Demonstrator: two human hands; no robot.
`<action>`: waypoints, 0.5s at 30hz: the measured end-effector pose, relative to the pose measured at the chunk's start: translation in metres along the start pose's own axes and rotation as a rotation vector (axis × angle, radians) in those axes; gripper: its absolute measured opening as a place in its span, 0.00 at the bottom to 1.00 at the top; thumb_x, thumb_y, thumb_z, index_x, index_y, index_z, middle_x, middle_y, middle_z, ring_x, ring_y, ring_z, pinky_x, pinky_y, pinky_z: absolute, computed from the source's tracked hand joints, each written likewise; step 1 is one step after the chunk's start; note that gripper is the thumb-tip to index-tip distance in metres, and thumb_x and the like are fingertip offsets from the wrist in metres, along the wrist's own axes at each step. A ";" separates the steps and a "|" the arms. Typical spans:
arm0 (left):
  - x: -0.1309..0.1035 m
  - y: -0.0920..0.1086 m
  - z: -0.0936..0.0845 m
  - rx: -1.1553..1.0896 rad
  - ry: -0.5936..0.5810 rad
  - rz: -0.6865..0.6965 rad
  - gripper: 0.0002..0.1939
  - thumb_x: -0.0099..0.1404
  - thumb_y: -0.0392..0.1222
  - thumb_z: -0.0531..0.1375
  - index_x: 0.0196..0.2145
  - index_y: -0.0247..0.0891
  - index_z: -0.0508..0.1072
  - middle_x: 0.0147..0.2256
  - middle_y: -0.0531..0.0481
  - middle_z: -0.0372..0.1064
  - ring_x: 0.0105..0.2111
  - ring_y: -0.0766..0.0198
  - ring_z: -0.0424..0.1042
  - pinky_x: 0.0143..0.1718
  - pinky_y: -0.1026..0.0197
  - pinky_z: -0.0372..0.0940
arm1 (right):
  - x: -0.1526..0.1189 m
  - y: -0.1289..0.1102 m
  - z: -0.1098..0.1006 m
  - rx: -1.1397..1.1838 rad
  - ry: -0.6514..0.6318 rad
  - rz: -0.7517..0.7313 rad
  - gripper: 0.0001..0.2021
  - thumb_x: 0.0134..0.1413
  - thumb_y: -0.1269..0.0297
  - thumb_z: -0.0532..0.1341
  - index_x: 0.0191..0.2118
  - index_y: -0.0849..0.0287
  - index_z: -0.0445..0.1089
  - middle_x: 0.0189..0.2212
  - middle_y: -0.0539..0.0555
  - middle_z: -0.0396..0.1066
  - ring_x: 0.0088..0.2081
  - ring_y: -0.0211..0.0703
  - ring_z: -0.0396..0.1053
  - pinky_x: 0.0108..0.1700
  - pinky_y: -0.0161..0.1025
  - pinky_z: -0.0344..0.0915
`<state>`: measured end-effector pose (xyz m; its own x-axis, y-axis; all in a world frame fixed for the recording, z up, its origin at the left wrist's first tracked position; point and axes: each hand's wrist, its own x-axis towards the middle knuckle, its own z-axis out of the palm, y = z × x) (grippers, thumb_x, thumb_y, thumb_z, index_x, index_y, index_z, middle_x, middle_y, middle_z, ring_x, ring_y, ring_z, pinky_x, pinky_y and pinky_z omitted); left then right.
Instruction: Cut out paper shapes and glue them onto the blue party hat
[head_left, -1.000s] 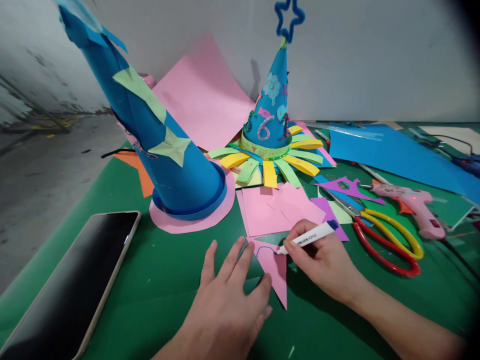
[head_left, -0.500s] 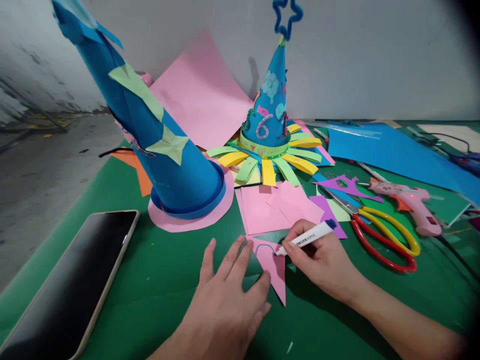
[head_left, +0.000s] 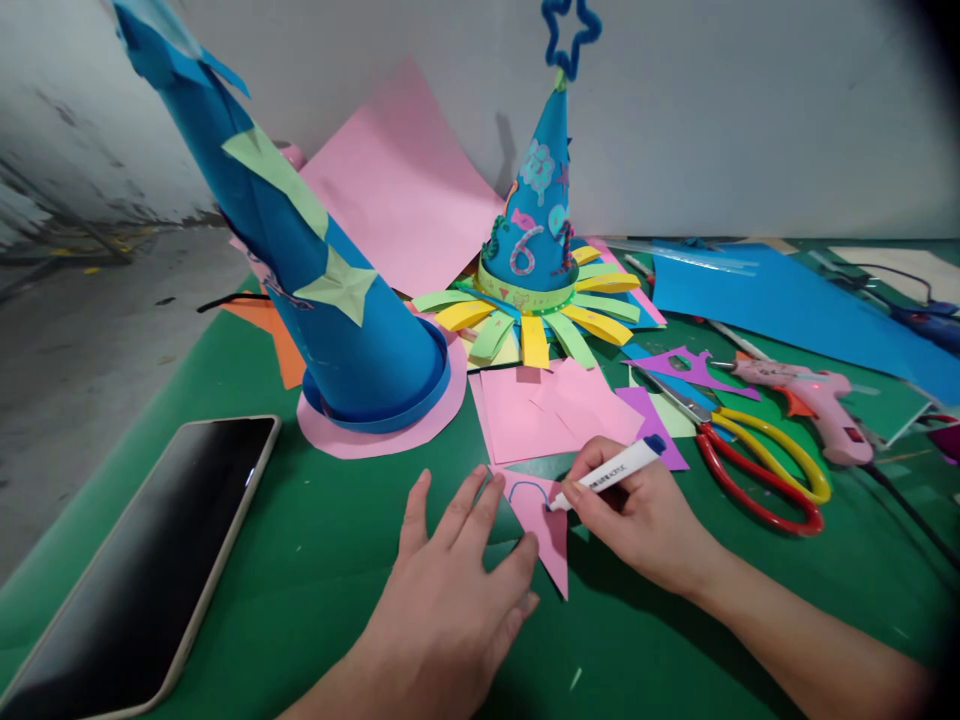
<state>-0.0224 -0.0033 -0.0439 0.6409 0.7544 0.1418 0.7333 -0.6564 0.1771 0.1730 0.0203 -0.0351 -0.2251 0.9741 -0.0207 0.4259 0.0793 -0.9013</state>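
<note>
A pink paper triangle (head_left: 551,535) lies on the green table, with a curved blue line drawn near its top edge. My right hand (head_left: 637,510) grips a white marker (head_left: 619,472), its tip on the triangle at the right end of that line. Spread flat, my left hand (head_left: 457,580) has its fingertips at the triangle's left edge and holds nothing. Just behind the triangle are stacked pink paper pieces (head_left: 525,420). Beyond them stands a decorated blue cone hat (head_left: 544,190) with a yellow and green strip brim.
A tall blue cone (head_left: 375,350) with pale green stars leans on a pink disc at the left. A phone (head_left: 142,570) lies at the near left. Scissors (head_left: 757,500), a pink glue gun (head_left: 810,395) and blue sheets (head_left: 787,310) are at the right.
The marker tip has shifted slightly left and down on the triangle with my right hand. The glue gun's red light no longer shows. The view has moved slightly.
</note>
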 end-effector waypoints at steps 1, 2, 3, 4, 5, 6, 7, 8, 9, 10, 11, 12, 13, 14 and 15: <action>0.000 0.000 0.000 0.000 0.001 0.000 0.14 0.60 0.51 0.51 0.42 0.48 0.69 0.53 0.39 0.58 0.56 0.47 0.50 0.51 0.35 0.34 | 0.000 0.000 0.000 0.001 -0.003 0.004 0.06 0.52 0.65 0.54 0.27 0.58 0.59 0.23 0.51 0.67 0.23 0.36 0.61 0.22 0.32 0.56; 0.000 0.000 0.000 -0.001 0.002 -0.001 0.14 0.60 0.51 0.51 0.42 0.48 0.69 0.53 0.39 0.58 0.56 0.48 0.50 0.51 0.35 0.34 | 0.000 0.000 0.000 0.003 -0.006 0.007 0.06 0.52 0.65 0.54 0.27 0.59 0.60 0.23 0.52 0.67 0.23 0.36 0.61 0.22 0.32 0.56; 0.000 0.000 0.000 -0.005 0.004 -0.003 0.14 0.60 0.51 0.52 0.42 0.49 0.69 0.53 0.39 0.58 0.55 0.48 0.50 0.51 0.35 0.34 | 0.000 -0.001 0.000 0.006 -0.007 0.011 0.06 0.52 0.65 0.54 0.27 0.59 0.60 0.23 0.52 0.67 0.22 0.35 0.60 0.22 0.32 0.56; 0.000 0.000 0.000 -0.007 0.006 -0.005 0.14 0.60 0.51 0.51 0.42 0.49 0.69 0.53 0.40 0.59 0.55 0.48 0.51 0.51 0.35 0.34 | 0.000 -0.001 0.000 0.008 -0.010 0.015 0.05 0.52 0.65 0.54 0.27 0.59 0.60 0.23 0.52 0.67 0.22 0.35 0.60 0.22 0.32 0.55; -0.001 0.000 0.000 -0.007 0.008 -0.005 0.14 0.60 0.51 0.51 0.42 0.49 0.69 0.53 0.40 0.59 0.55 0.48 0.51 0.51 0.35 0.34 | 0.000 -0.001 0.000 0.009 -0.011 0.018 0.05 0.52 0.65 0.54 0.27 0.59 0.60 0.23 0.52 0.68 0.21 0.34 0.59 0.21 0.31 0.55; -0.001 0.000 -0.001 -0.005 0.009 -0.002 0.14 0.61 0.51 0.51 0.42 0.48 0.69 0.53 0.40 0.59 0.55 0.48 0.51 0.51 0.35 0.35 | 0.000 -0.001 0.000 0.008 -0.012 0.020 0.05 0.52 0.65 0.54 0.27 0.59 0.60 0.23 0.52 0.67 0.21 0.34 0.58 0.21 0.31 0.54; -0.001 0.000 -0.001 -0.002 0.011 -0.001 0.14 0.61 0.51 0.50 0.42 0.48 0.69 0.53 0.40 0.59 0.55 0.48 0.51 0.51 0.35 0.35 | -0.001 -0.002 0.000 0.006 -0.014 0.020 0.05 0.52 0.65 0.54 0.27 0.59 0.60 0.23 0.51 0.67 0.21 0.34 0.57 0.21 0.31 0.54; -0.001 0.000 -0.001 0.001 0.011 0.001 0.14 0.61 0.50 0.50 0.42 0.48 0.69 0.53 0.40 0.59 0.55 0.48 0.51 0.51 0.35 0.35 | -0.001 -0.002 0.000 0.003 -0.017 0.020 0.05 0.52 0.65 0.54 0.28 0.59 0.60 0.23 0.51 0.67 0.21 0.34 0.57 0.21 0.31 0.54; -0.001 0.000 0.000 0.005 0.013 0.003 0.14 0.61 0.50 0.50 0.42 0.48 0.69 0.53 0.39 0.59 0.55 0.48 0.51 0.51 0.35 0.35 | -0.001 -0.002 0.000 0.002 -0.019 0.019 0.05 0.52 0.65 0.54 0.28 0.59 0.60 0.23 0.51 0.67 0.21 0.33 0.57 0.21 0.31 0.54; -0.001 0.000 0.000 0.009 0.016 0.007 0.14 0.61 0.50 0.50 0.42 0.48 0.69 0.53 0.39 0.59 0.55 0.48 0.50 0.51 0.35 0.35 | -0.002 -0.002 0.000 0.003 -0.020 0.017 0.05 0.52 0.65 0.54 0.28 0.59 0.60 0.23 0.51 0.67 0.21 0.34 0.57 0.21 0.31 0.54; -0.001 0.000 0.000 0.012 0.020 0.011 0.14 0.61 0.50 0.50 0.42 0.48 0.69 0.53 0.39 0.59 0.55 0.47 0.50 0.51 0.34 0.35 | -0.002 -0.001 0.000 0.005 -0.020 0.016 0.05 0.52 0.65 0.54 0.28 0.59 0.60 0.22 0.50 0.66 0.20 0.33 0.57 0.21 0.31 0.54; -0.001 0.000 0.000 0.012 0.024 0.011 0.14 0.61 0.50 0.51 0.42 0.48 0.69 0.52 0.39 0.59 0.55 0.47 0.50 0.51 0.34 0.35 | -0.002 -0.001 0.000 0.009 -0.020 0.016 0.05 0.52 0.65 0.54 0.27 0.59 0.60 0.22 0.50 0.66 0.20 0.33 0.57 0.21 0.31 0.54; -0.001 0.001 0.000 0.008 0.028 0.010 0.14 0.61 0.50 0.51 0.42 0.48 0.69 0.52 0.40 0.59 0.55 0.47 0.51 0.51 0.34 0.35 | -0.002 -0.001 -0.001 0.010 -0.022 0.018 0.05 0.52 0.66 0.55 0.27 0.59 0.60 0.21 0.49 0.65 0.20 0.33 0.57 0.20 0.31 0.54; -0.001 0.001 0.000 0.002 0.030 0.006 0.14 0.60 0.50 0.51 0.42 0.48 0.69 0.52 0.40 0.59 0.55 0.47 0.51 0.51 0.35 0.35 | -0.002 -0.002 -0.001 0.009 -0.025 0.018 0.05 0.52 0.66 0.55 0.27 0.59 0.60 0.20 0.49 0.65 0.20 0.33 0.57 0.20 0.31 0.53; -0.001 0.001 0.000 -0.004 0.028 0.001 0.14 0.60 0.51 0.51 0.42 0.48 0.69 0.52 0.41 0.59 0.55 0.48 0.51 0.51 0.35 0.35 | -0.002 -0.002 -0.001 0.009 -0.031 0.018 0.05 0.52 0.66 0.55 0.27 0.59 0.60 0.20 0.49 0.65 0.19 0.33 0.56 0.20 0.31 0.53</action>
<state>-0.0224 -0.0047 -0.0440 0.6351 0.7537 0.1692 0.7317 -0.6572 0.1810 0.1733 0.0180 -0.0332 -0.2441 0.9684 -0.0503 0.4219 0.0594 -0.9047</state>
